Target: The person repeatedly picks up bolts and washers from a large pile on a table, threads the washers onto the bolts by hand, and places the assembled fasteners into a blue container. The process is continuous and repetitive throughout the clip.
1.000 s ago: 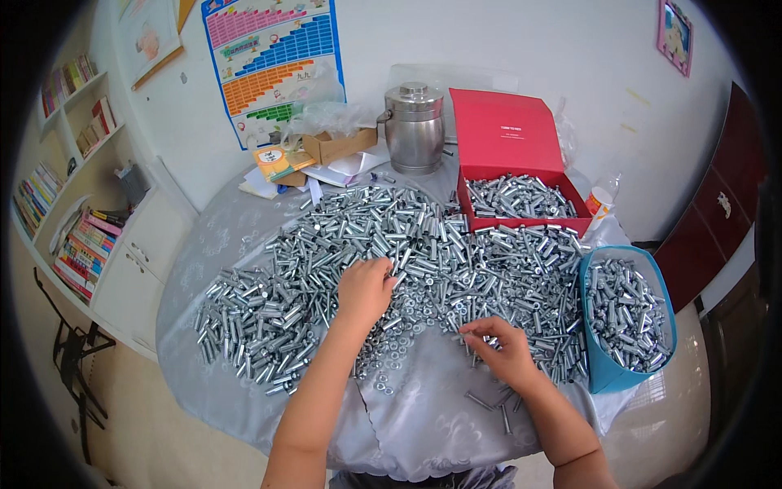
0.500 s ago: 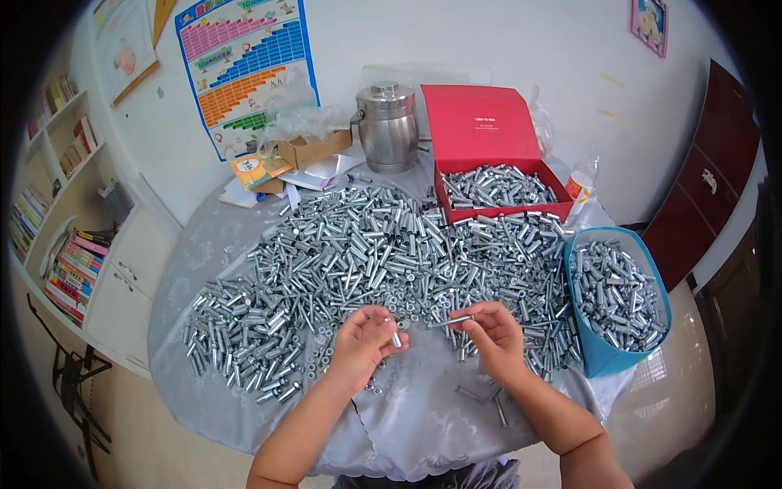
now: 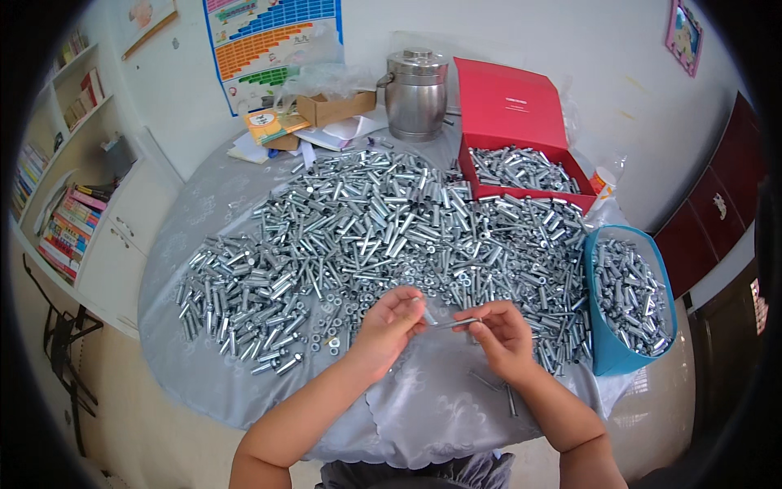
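Between thumb and fingers, my left hand (image 3: 388, 332) pinches a short shiny metal sleeve (image 3: 428, 314). My right hand (image 3: 505, 341) grips a thin metal bolt (image 3: 454, 323), held nearly level. The bolt's far end points left and meets the sleeve's lower end; whether it is inside, I cannot tell. Beyond both hands spreads a large heap of metal sleeves and bolts (image 3: 358, 224). Small nuts (image 3: 332, 328) lie scattered left of my left hand. Near my right wrist a loose bolt (image 3: 511, 401) rests on the grey tablecloth (image 3: 423, 407).
A blue fabric bin (image 3: 623, 363) filled with metal parts stands at the right. Behind the heap, an open red box (image 3: 521, 196) holds more of them. A steel pot (image 3: 415, 102), a cardboard box (image 3: 338, 108) and a plastic bottle (image 3: 604, 175) stand along the back.
My hands have come together, so the sleeve and the bolt now meet. My left hand has shifted right. The whole view has tilted a little downward.
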A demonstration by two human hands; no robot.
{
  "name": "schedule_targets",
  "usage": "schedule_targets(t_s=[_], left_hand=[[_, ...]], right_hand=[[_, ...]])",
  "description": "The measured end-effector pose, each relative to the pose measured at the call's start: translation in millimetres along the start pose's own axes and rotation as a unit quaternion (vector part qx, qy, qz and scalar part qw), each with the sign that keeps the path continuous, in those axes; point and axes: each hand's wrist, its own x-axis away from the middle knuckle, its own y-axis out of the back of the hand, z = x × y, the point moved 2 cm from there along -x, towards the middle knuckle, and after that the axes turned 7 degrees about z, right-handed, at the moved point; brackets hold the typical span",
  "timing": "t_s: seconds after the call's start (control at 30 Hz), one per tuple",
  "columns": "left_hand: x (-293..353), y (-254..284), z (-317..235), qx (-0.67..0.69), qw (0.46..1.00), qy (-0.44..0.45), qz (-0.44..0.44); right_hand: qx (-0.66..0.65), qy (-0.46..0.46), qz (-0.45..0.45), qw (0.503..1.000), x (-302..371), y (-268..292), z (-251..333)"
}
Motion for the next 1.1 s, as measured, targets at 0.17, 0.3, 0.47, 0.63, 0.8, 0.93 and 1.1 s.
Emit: schedule_targets(t_s=[0.17, 0.3, 0.47, 0.63, 0.8, 0.93, 1.1], left_hand=[[3, -2, -1, -0.010, 1.000, 0.009, -0.004], [0, -1, 3, 0.003, 1.000, 0.010, 0.010], [1, -7, 6, -0.021, 0.999, 0.032, 0.018], [5, -15, 4, -0.126, 0.988, 0.082, 0.039], [8, -15, 14, -0.167, 0.977, 0.062, 0.114], [9, -17, 16, -0.202, 0.971, 0.034, 0.125], [5, -23, 6, -0.181, 0.979, 0.020, 0.089]], right_hand=[[-0.011, -0.015, -0.047, 0.999, -1, 0, 1], [-0.009, -0.010, -0.096, 0.995, -3, 9, 4], [-0.026, 0.003, -0.091, 0.996, -5, 10, 1], [0.038, -0.029, -0.056, 0.997, -1, 6, 0], [0.168, -0.024, 0.028, 0.985, -4, 3, 2], [0.225, -0.026, 0.097, 0.969, -7, -2, 5], [0.243, -0.002, 0.111, 0.964, -3, -3, 2]])
